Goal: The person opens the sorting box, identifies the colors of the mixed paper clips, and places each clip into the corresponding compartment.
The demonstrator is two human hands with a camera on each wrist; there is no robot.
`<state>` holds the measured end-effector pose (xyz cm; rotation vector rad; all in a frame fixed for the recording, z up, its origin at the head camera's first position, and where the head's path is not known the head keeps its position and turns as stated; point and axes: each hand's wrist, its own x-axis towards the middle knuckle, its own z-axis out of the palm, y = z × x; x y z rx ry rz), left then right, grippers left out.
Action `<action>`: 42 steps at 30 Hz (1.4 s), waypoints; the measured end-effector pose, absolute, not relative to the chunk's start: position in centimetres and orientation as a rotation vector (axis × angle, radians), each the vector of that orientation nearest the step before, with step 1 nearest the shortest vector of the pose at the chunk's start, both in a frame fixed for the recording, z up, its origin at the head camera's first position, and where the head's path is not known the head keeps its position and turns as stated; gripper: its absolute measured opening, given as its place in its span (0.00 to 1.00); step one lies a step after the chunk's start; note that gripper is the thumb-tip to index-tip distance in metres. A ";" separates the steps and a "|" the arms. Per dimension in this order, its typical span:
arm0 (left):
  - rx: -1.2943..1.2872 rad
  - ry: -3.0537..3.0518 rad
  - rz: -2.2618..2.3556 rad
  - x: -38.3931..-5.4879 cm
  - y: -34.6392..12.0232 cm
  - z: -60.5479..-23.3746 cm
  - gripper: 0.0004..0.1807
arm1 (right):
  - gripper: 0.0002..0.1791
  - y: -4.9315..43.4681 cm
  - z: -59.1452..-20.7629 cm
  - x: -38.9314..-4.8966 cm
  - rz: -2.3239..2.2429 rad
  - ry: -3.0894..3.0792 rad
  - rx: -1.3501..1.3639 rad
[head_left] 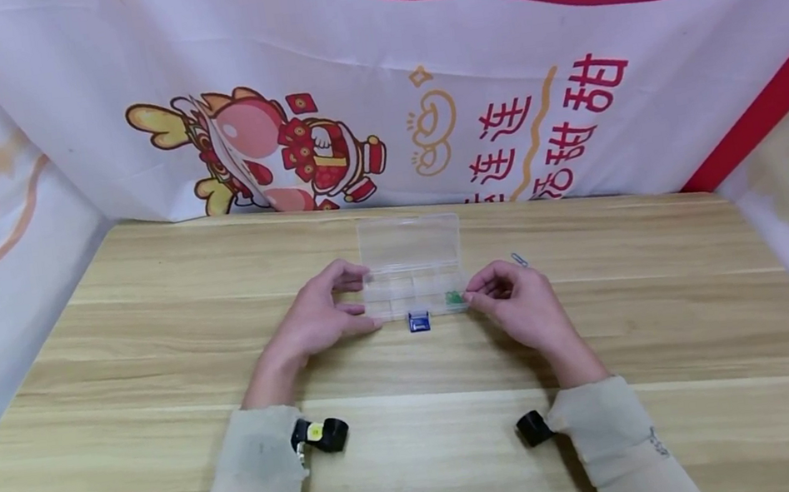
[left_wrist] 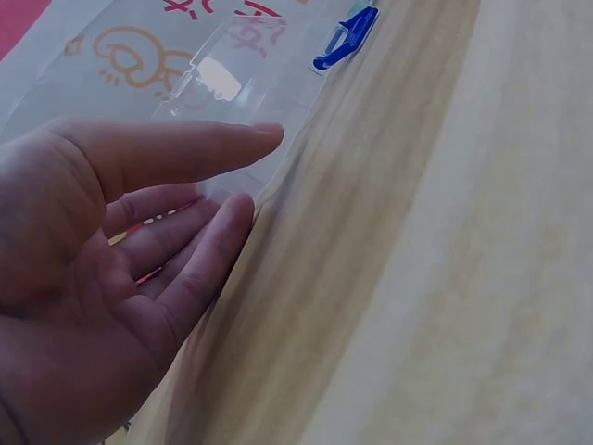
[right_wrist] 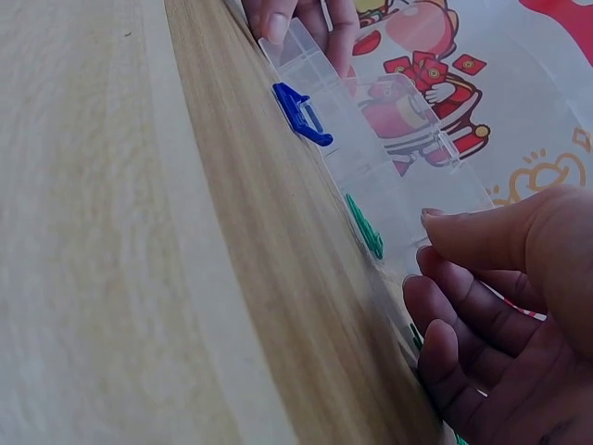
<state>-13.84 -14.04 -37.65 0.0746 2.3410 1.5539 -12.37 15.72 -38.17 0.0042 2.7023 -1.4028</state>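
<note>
A clear plastic compartment box [head_left: 401,289] lies on the table with its lid [head_left: 409,242] raised at the back. A blue latch [head_left: 419,321] projects from the front edge. Green paper clips [head_left: 454,297] lie in the front right compartment. My left hand [head_left: 320,311] grips the box's left end, thumb at the front corner and fingers on the far side. At the right end, my right hand [head_left: 516,300] has loosely bent fingers at the box's edge. In the right wrist view, I see nothing between its thumb and index finger [right_wrist: 454,283].
A light blue paper clip [head_left: 519,259] lies on the wooden table [head_left: 425,460] behind my right hand. Bits of green [right_wrist: 460,439] show below that hand in the right wrist view. A printed cloth [head_left: 525,43] hangs along the table's back edge.
</note>
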 end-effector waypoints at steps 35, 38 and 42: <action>0.064 2.387 1.488 -13.9 -13.8 -37.6 0.44 | 0.04 15.7 -38.2 -12.4 -1.398 2.705 0.001; 0.069 2.367 1.482 -14.0 -14.1 -37.6 0.43 | 0.04 15.8 -38.2 -12.4 -1.399 2.704 0.008; 0.076 2.359 1.477 -14.2 -14.1 -37.7 0.42 | 0.05 15.9 -38.2 -12.4 -1.400 2.702 0.011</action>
